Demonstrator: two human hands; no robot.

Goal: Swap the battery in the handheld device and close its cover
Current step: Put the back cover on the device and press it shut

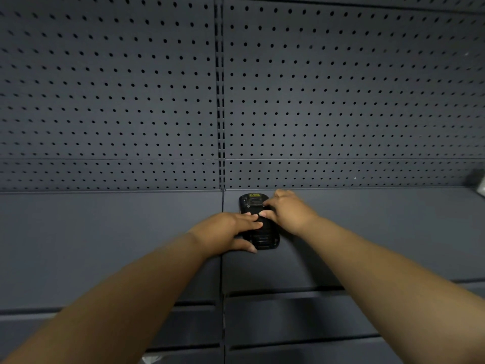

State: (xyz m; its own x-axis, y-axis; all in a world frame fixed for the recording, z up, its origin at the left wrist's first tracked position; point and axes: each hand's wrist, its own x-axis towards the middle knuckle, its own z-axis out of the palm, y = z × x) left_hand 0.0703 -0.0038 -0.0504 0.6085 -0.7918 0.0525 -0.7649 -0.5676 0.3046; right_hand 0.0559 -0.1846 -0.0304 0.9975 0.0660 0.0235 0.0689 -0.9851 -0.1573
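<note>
No text can be read. A small yellow label (254, 195) sits on the far end of the black plastic handheld device (258, 222), just beyond the right hand (288, 211); its print is too blurred.

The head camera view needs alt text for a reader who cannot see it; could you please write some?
Both hands rest on a black handheld device lying on a dark shelf: the left hand at its near left side, the right hand on its far right side. A dark pegboard wall rises behind.
</note>
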